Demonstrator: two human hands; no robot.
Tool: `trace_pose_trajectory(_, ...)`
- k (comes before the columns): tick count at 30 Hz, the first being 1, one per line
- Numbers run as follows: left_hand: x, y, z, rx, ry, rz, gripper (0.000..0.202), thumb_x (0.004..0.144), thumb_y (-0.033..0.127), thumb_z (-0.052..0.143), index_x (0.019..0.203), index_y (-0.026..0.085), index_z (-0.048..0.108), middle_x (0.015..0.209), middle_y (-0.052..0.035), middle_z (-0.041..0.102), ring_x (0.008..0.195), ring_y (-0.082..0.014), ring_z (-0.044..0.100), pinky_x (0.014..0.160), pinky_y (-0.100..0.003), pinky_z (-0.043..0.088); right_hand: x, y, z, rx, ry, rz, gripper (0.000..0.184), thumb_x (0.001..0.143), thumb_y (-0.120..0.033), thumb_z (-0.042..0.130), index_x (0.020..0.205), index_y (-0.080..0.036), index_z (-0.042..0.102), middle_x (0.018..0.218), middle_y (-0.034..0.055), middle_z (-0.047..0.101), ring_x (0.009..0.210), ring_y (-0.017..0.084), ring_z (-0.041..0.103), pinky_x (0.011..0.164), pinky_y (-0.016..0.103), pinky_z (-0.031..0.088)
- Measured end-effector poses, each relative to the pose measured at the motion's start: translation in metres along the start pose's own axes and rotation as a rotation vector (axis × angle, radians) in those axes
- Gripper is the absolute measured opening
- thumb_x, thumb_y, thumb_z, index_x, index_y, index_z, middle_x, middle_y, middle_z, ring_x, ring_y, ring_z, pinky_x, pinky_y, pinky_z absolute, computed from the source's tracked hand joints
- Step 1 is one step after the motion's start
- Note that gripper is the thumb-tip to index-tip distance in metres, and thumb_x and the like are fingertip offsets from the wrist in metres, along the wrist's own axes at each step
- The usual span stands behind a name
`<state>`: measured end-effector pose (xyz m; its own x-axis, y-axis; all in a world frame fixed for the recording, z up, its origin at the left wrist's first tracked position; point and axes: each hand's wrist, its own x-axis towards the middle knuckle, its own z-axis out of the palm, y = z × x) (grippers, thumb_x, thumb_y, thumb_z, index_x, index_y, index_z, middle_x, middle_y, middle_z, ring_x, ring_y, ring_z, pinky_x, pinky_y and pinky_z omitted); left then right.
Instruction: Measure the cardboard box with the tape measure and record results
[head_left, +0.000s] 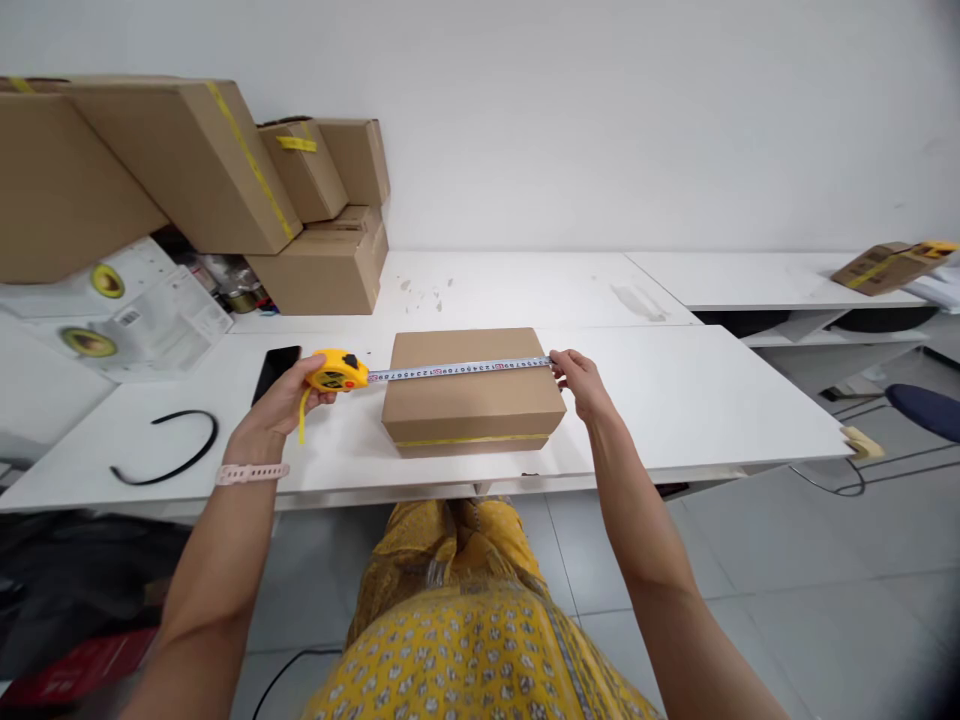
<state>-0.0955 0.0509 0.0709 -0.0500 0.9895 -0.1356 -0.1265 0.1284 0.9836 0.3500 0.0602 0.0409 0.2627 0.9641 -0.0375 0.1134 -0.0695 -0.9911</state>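
Observation:
A closed cardboard box (465, 400) lies on the white table (645, 400) in front of me, with a yellow strip along its near side. My left hand (289, 395) grips the yellow case of a tape measure (337, 371) just left of the box. From the case, the metal blade (465, 369) runs out straight across the top of the box. At the box's right edge, my right hand (581, 380) pinches the blade's end between thumb and fingers. A yellow strap hangs from the case below my left hand.
Several cardboard boxes (322, 260) are stacked at the back left, beside a white carton with avocado pictures (127, 310). A black phone (276, 370) and a black headband (202, 455) lie on the left. Another taped box (874, 268) stands far right, above a dark stool (926, 410).

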Motion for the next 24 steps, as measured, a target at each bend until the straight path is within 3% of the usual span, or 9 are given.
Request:
trace_pose_trajectory(6,-0.003,0.001,0.013,-0.024,-0.046,0.022,0.034,0.069,0.042,0.079,0.088,0.014,0.074,0.085,-0.0093,0.075,0.062,-0.0154,0.063,0.047,-0.021,0.048,-0.003,0.001,0.006,-0.073,-0.072,-0.015,0.04,0.072,-0.058,0.076,0.089,-0.023,0.065,0.097,0.0028,0.068,0.088,0.017,0.061,0.068,0.028,0.047)
trace_pose_trajectory(10,0.0,0.003,0.013,0.03,-0.111,0.041,0.039,0.07,0.048,0.078,0.088,0.014,0.074,0.086,-0.0094,0.075,0.063,-0.0148,0.062,0.048,-0.021,0.046,-0.005,0.007,0.014,-0.013,-0.083,0.033,0.045,0.068,-0.06,0.079,0.089,-0.023,0.067,0.096,0.0037,0.07,0.085,0.018,0.063,0.066,0.028,0.049)
trace_pose_trajectory(19,0.017,0.011,0.005,0.066,-0.162,0.02,0.037,0.069,0.045,0.077,0.086,0.013,0.074,0.08,-0.0104,0.074,0.064,-0.0166,0.063,0.05,-0.023,0.046,-0.009,0.001,0.014,-0.076,-0.078,0.04,0.046,0.064,-0.063,0.083,0.074,-0.021,0.067,0.085,0.0049,0.071,0.077,0.018,0.062,0.063,0.03,0.051)
trace_pose_trajectory(24,0.022,0.012,0.004,0.057,-0.194,-0.004,0.037,0.068,0.045,0.078,0.088,0.014,0.075,0.082,-0.01,0.075,0.061,-0.0154,0.061,0.049,-0.023,0.045,-0.013,0.001,0.015,-0.129,-0.097,0.023,0.05,0.069,-0.068,0.078,0.078,-0.02,0.068,0.086,0.0054,0.071,0.079,0.018,0.062,0.065,0.031,0.051)
